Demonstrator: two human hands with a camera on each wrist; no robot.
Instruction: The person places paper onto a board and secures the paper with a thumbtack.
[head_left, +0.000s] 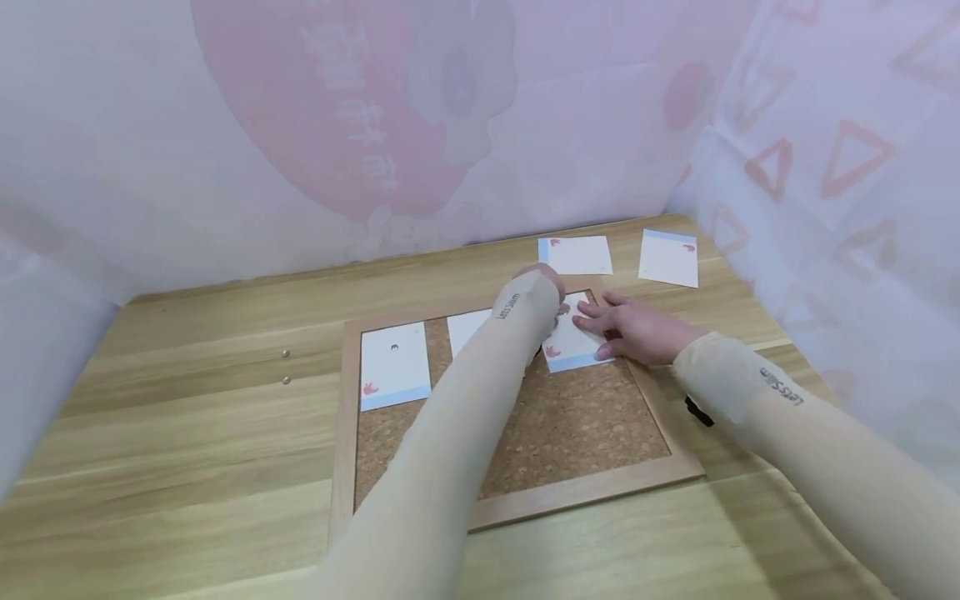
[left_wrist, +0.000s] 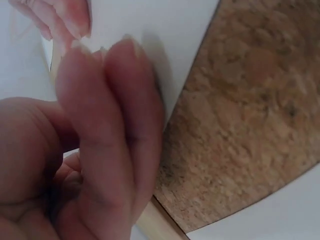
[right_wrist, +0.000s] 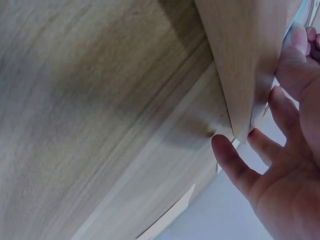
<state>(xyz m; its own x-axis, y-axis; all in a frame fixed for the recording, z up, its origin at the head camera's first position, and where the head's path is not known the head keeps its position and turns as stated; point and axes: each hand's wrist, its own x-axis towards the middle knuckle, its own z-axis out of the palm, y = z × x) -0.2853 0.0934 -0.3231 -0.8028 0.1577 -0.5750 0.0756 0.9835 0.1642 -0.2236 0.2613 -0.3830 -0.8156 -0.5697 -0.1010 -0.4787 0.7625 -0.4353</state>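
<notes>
A cork board (head_left: 577, 425) in a wooden frame lies on the table. On its upper right is a white card (head_left: 577, 340) with a blue strip and red motif. My left hand (head_left: 543, 282) is over this card, thumb and fingers bent together in a pinch at its upper part; a small grey thumbtack seems to be at the fingertips, mostly hidden. My right hand (head_left: 637, 329) rests with spread fingers on the card's right edge and the frame. At the board's upper left, a card (head_left: 393, 367) bears a silver thumbtack (head_left: 394, 347). A middle card (head_left: 467, 327) is partly behind my left arm.
Two loose cards lie beyond the board, one sideways (head_left: 577, 255) and one farther right (head_left: 669, 258). Two loose thumbtacks (head_left: 286, 367) lie on the wooden table (head_left: 210, 417) left of the board. Printed walls (head_left: 360, 125) stand behind and at the sides.
</notes>
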